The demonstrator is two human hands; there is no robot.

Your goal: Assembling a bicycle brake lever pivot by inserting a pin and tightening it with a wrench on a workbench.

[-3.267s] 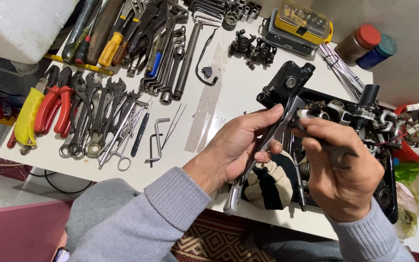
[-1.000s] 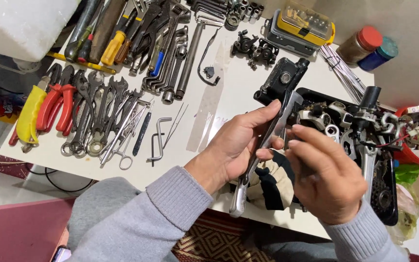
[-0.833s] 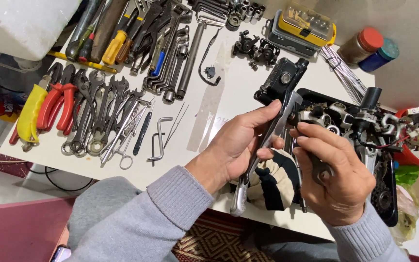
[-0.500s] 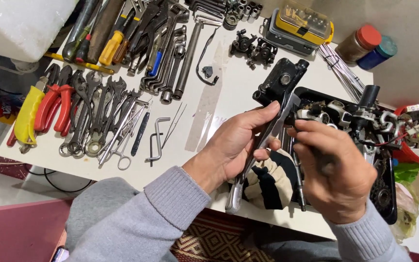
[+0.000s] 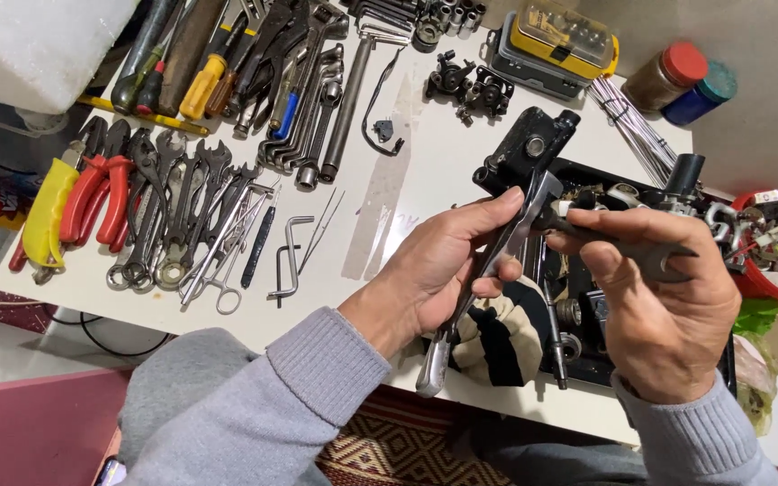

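Observation:
My left hand (image 5: 447, 270) grips a long silver wrench (image 5: 488, 279) that slants from its chrome end (image 5: 432, 373) near the table's front edge up to its jaw (image 5: 542, 189). My right hand (image 5: 668, 306) holds a dark flat spanner (image 5: 628, 243) by thumb and fingers, and its end meets the silver wrench's jaw. Both hands hover over a black tray (image 5: 587, 360) of metal parts. A black-and-cream work glove (image 5: 497, 337) lies under my left hand.
Rows of pliers (image 5: 92, 193), spanners (image 5: 177, 211), hex keys (image 5: 285, 261) and screwdrivers (image 5: 200, 81) cover the white table's left half. A yellow bit case (image 5: 556, 40), two jars (image 5: 677, 76), a spoke bundle (image 5: 628, 130) and a red bowl (image 5: 772, 279) sit at the right.
My right hand has turned and shifted on the dark spanner, its fingers now spread along it. My left hand keeps the silver wrench almost in the same place.

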